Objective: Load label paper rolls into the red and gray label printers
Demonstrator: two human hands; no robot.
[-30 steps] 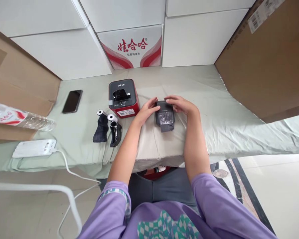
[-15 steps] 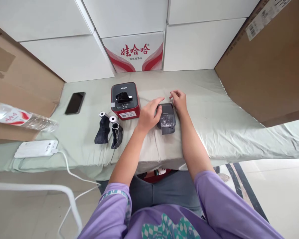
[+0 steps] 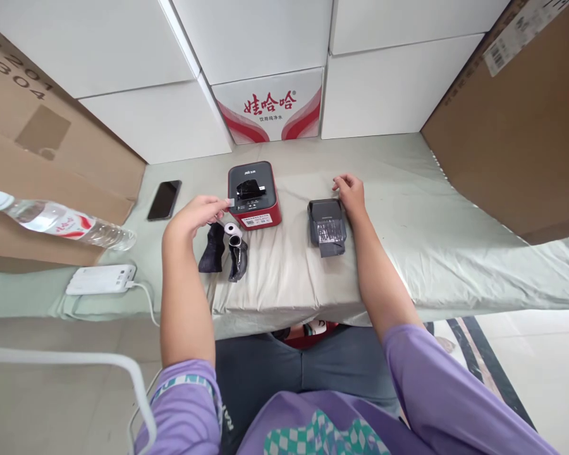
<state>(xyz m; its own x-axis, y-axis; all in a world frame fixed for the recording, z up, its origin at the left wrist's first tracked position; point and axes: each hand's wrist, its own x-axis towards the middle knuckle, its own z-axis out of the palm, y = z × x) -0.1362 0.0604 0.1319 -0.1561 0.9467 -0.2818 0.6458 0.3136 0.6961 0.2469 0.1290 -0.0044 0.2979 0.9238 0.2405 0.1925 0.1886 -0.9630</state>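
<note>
My left hand (image 3: 196,213) reaches to the left corner of a red box with a black top (image 3: 260,219), thumb and fingertips pinched on a small pale, see-through tab (image 3: 231,203) there. Black, glossy stuff (image 3: 250,189) lies on that top. By the right side of a dark grey squarish case (image 3: 326,210), my right hand (image 3: 352,194) rests with its fingers curled together; I cannot make out what they hold, if anything. A dark strip with pale markings (image 3: 330,235) covers the case's front. Below my left hand stand white rolls (image 3: 232,229) beside crumpled black wrapping (image 3: 212,249).
At the left are a phone (image 3: 164,200), a lying water bottle (image 3: 61,219) and a white power bank (image 3: 100,279) with a cable. White boxes (image 3: 270,107) line the back of the cloth-covered surface (image 3: 284,278). Cardboard boxes (image 3: 507,139) flank both sides.
My left hand has moved left from the dark case to the red box's corner and now pinches the pale tab. My right hand stays beside the case. The view has shifted slightly left.
</note>
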